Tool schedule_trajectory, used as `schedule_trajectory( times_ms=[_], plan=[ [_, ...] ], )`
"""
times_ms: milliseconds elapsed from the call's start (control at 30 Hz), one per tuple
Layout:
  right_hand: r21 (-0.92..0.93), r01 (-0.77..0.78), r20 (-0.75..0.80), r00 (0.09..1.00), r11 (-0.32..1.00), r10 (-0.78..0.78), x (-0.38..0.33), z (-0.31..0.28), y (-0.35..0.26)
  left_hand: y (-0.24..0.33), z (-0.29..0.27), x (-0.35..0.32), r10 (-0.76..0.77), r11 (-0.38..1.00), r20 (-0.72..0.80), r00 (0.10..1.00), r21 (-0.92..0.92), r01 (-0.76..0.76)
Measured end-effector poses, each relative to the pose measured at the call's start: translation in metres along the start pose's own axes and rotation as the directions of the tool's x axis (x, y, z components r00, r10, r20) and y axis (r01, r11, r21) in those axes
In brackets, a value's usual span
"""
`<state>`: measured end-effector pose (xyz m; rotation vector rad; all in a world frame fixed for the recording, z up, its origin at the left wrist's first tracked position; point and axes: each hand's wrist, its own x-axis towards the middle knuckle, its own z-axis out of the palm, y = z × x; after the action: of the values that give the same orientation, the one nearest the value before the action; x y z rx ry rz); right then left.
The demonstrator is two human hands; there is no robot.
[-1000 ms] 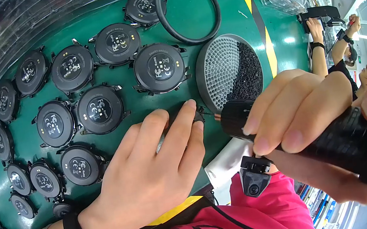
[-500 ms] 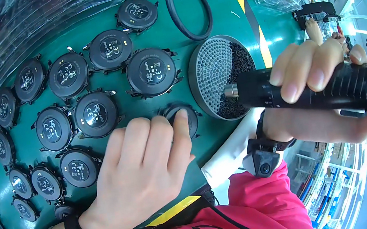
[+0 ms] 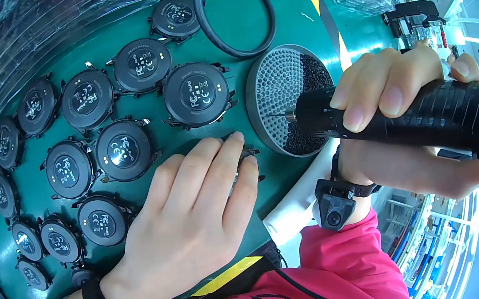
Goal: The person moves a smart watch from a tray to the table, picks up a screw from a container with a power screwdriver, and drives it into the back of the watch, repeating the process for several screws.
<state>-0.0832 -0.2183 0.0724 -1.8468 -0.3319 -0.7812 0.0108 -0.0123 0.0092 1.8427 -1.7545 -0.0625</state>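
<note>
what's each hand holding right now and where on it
The right hand grips a black electric screwdriver around its ribbed barrel. The left hand grips nothing; it presses flat on a watch case.

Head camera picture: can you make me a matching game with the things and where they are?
Things:
1 left hand
2 right hand
3 rubber ring
4 round tray

Places:
A top of the table
B flat on a watch case
C under the screwdriver tip
D around the screwdriver

Pairs: 1-B, 2-D, 3-A, 4-C
</note>
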Motion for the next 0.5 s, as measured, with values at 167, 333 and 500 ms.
schedule_trajectory(
  times_ms=[167,333,500],
  plan=[
    [0.010,0.011,-0.029,1.000,1.000,-0.011,-0.001,-0.006,-0.004,-0.001,0.001,-0.001,0.009,1.000,-0.003,1.000,-0.002,-0.009],
    [0.022,0.041,-0.060,0.997,0.999,-0.040,0.001,-0.009,-0.010,-0.001,0.000,0.000,0.014,1.000,0.006,1.000,0.001,-0.014],
    [0.185,0.019,-0.064,0.998,0.983,-0.007,0.001,0.011,-0.008,0.000,0.000,-0.001,0.004,1.000,0.013,1.000,-0.015,-0.004]
  ],
)
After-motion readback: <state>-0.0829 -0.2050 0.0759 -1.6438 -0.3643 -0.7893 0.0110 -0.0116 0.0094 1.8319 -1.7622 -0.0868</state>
